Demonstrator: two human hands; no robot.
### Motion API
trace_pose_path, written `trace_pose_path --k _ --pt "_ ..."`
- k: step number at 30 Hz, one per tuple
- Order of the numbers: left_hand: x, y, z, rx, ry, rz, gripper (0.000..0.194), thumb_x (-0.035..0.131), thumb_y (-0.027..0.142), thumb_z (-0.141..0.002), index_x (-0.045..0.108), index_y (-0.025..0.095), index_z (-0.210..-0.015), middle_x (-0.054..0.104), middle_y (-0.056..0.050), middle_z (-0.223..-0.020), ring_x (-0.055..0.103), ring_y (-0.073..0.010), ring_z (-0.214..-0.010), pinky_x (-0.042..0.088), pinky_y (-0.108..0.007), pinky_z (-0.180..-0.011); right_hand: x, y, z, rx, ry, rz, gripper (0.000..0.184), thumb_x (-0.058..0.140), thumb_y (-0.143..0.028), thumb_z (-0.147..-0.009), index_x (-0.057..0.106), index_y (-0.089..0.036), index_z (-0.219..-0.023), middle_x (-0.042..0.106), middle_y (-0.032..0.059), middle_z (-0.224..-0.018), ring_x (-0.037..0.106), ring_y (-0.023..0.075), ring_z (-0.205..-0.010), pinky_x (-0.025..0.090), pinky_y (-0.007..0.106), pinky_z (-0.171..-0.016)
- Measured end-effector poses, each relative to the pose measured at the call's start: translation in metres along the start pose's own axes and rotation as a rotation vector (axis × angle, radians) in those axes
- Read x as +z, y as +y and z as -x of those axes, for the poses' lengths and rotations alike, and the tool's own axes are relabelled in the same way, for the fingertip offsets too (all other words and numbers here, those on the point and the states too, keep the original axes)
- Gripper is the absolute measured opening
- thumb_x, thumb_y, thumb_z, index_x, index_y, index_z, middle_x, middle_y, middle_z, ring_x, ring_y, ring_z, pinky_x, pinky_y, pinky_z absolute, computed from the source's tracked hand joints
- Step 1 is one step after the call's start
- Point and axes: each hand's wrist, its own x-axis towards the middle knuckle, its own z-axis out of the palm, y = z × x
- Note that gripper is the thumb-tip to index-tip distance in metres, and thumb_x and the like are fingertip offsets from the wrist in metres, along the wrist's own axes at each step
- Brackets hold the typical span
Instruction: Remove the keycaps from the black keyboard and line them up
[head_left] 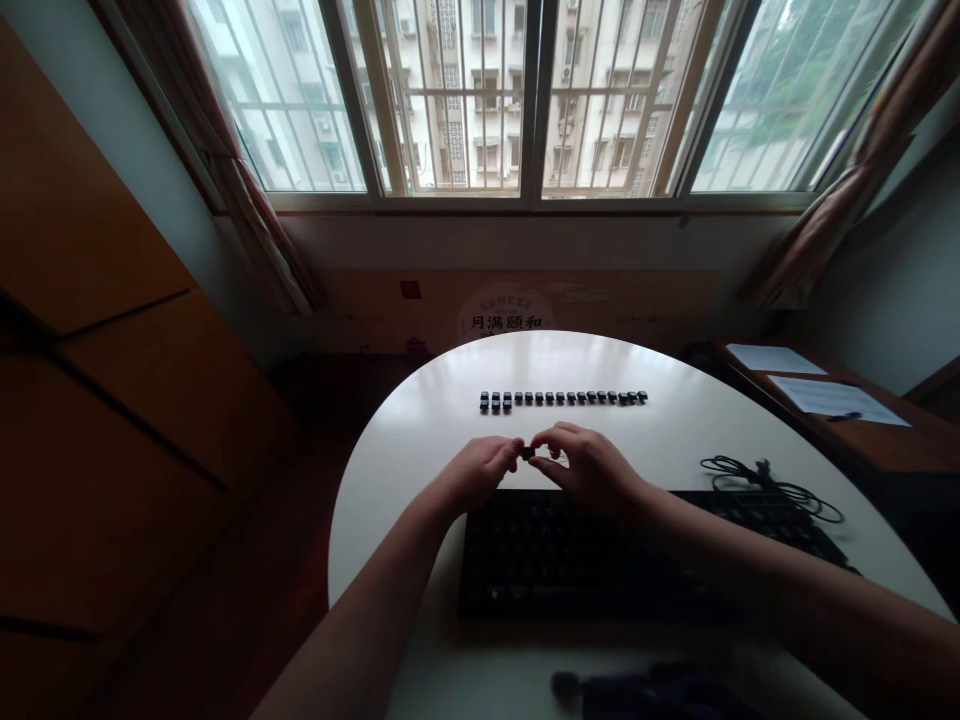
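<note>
Over the far edge of a black keyboard (555, 560), both hands meet at one small black keycap (528, 453). My left hand (486, 470) pinches its left side. From the right, the thumb and forefinger of my right hand (589, 465) close on the same piece. A thin pale line, perhaps wire, shows between my right fingers; what it belongs to cannot be made out. Beyond the hands, several black keycaps (560, 398) stand in a row, with a short second row at its left end. My right forearm covers part of the keyboard.
A white round-edged table (405, 440) carries everything. A coiled black cable (787, 490) lies at the keyboard's far right. Close to me is a blurred dark object (652, 695). Papers (832, 395) and a pen lie on a brown side table at right. A barred window stands ahead.
</note>
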Motion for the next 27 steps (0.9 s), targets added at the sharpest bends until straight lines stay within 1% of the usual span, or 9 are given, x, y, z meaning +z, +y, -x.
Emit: trace_pose_path --k 2,4,9,13,17,18,19,23,27 --pt "-0.003 -0.008 -0.002 -0.081 0.095 -0.023 0.066 0.027 0.060 -0.098 0.075 0.015 -0.095 0.069 -0.007 -0.080 0.061 -0.0210 -0.075 0.046 -0.030 -0.068 0.002 0.017 -0.019 0.060 -0.062 0.088 0.015 0.069 -0.028 -0.088 0.073 -0.020 -0.099 0.069 0.0038 -0.084 0.063 0.0167 -0.071 0.047 0.028 -0.065" --pt "-0.005 -0.014 -0.003 -0.133 0.149 -0.040 0.067 0.026 0.060 -0.097 0.076 0.015 -0.098 0.070 -0.007 -0.079 0.062 -0.0215 -0.074 0.046 -0.031 -0.067 0.006 0.034 -0.038 0.103 -0.087 0.120 0.013 0.068 -0.027 -0.086 0.075 -0.019 -0.094 0.069 0.0038 -0.079 0.063 0.0178 -0.070 0.045 0.028 -0.064" --pt "-0.009 -0.018 -0.003 -0.193 0.182 -0.097 0.065 0.028 0.057 -0.096 0.078 0.016 -0.087 0.070 -0.007 -0.075 0.063 -0.0224 -0.073 0.046 -0.031 -0.067 0.024 0.065 -0.072 0.165 -0.126 0.159 0.017 0.068 -0.030 -0.084 0.077 -0.020 -0.095 0.072 0.0051 -0.082 0.064 0.0197 -0.073 0.044 0.027 -0.064" --pt "-0.012 -0.014 -0.002 -0.193 0.186 -0.106 0.062 0.031 0.056 -0.096 0.078 0.017 -0.087 0.072 -0.006 -0.077 0.065 -0.0225 -0.073 0.047 -0.032 -0.069 0.035 0.071 -0.083 0.180 -0.121 0.161 0.022 0.066 -0.034 -0.085 0.076 -0.021 -0.099 0.073 0.0052 -0.085 0.064 0.0191 -0.074 0.042 0.027 -0.063" --pt "-0.016 -0.015 -0.002 -0.220 0.236 -0.130 0.059 0.032 0.054 -0.097 0.077 0.018 -0.085 0.072 -0.007 -0.079 0.065 -0.0238 -0.076 0.046 -0.033 -0.072 0.040 0.071 -0.083 0.174 -0.081 0.150 0.041 0.068 -0.032 -0.084 0.066 -0.023 -0.124 0.071 0.0026 -0.086 0.064 0.0174 -0.073 0.042 0.026 -0.064" --pt "-0.016 -0.016 -0.002 -0.228 0.252 -0.135 0.058 0.032 0.053 -0.097 0.076 0.018 -0.084 0.072 -0.007 -0.080 0.065 -0.0241 -0.077 0.046 -0.033 -0.071 0.041 0.071 -0.082 0.166 -0.072 0.146 0.044 0.069 -0.030 -0.083 0.064 -0.024 -0.126 0.071 0.0021 -0.088 0.064 0.0172 -0.075 0.042 0.026 -0.065" --pt "-0.017 -0.016 -0.002 -0.236 0.266 -0.139 0.057 0.032 0.052 -0.098 0.075 0.018 -0.084 0.072 -0.007 -0.080 0.065 -0.0244 -0.078 0.046 -0.033 -0.071 0.041 0.070 -0.081 0.157 -0.064 0.143 0.043 0.070 -0.028 -0.083 0.064 -0.025 -0.125 0.071 0.0020 -0.091 0.064 0.0174 -0.077 0.043 0.026 -0.067" --pt "-0.018 -0.019 -0.002 -0.257 0.302 -0.148 0.054 0.032 0.051 -0.098 0.073 0.018 -0.084 0.071 -0.007 -0.080 0.064 -0.0244 -0.077 0.045 -0.033 -0.067 0.044 0.070 -0.079 0.141 -0.046 0.135 0.022 0.067 -0.025 -0.084 0.073 -0.025 -0.106 0.073 0.0030 -0.098 0.066 0.0191 -0.084 0.045 0.028 -0.073" --pt "-0.018 -0.018 -0.002 -0.261 0.304 -0.140 0.053 0.033 0.051 -0.098 0.072 0.018 -0.082 0.071 -0.007 -0.079 0.064 -0.0240 -0.076 0.045 -0.032 -0.066 0.046 0.070 -0.082 0.171 -0.027 0.140 0.019 0.066 -0.027 -0.084 0.074 -0.025 -0.102 0.074 0.0033 -0.099 0.066 0.0211 -0.087 0.046 0.029 -0.073"
